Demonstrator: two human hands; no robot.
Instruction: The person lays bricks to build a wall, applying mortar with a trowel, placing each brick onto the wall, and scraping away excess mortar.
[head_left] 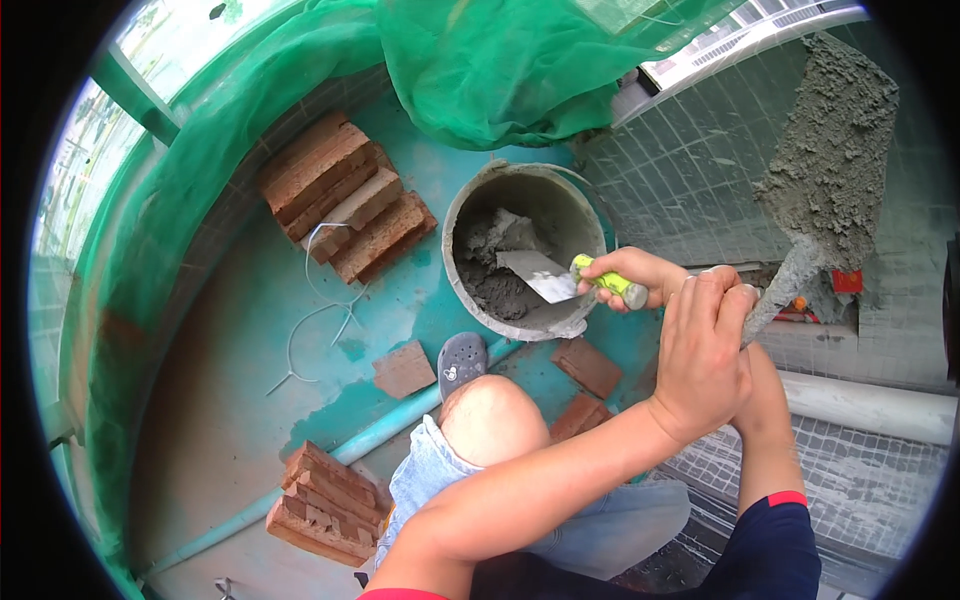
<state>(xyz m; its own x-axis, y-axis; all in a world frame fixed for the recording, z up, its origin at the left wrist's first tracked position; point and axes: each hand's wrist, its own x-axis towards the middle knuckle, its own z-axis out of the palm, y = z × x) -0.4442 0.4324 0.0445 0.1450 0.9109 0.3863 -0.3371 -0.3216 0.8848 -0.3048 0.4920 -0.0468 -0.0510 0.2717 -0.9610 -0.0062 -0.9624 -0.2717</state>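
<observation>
My left hand [705, 350] grips the crusted handle of a flat tool [825, 140] loaded with lumpy grey mortar, held up at the right of the head view. Crossing beneath it, my right hand [640, 280] is closed on the yellow-green handle of a trowel [535, 272]. The trowel's metal blade reaches into a grey bucket [465, 220], over the dark mortar [490, 290] inside. My left forearm passes in front of my right arm, so part of that arm is hidden.
Brick stacks [315, 170] [325, 500] stand left, loose bricks [585, 365] near my knee [490, 420]. A blue pipe [390, 425] crosses the floor [260, 380], where a white looped cord [290, 345] lies. Green netting [480, 70] lines the curved edge. A meshed surface [660, 170] fills the right side.
</observation>
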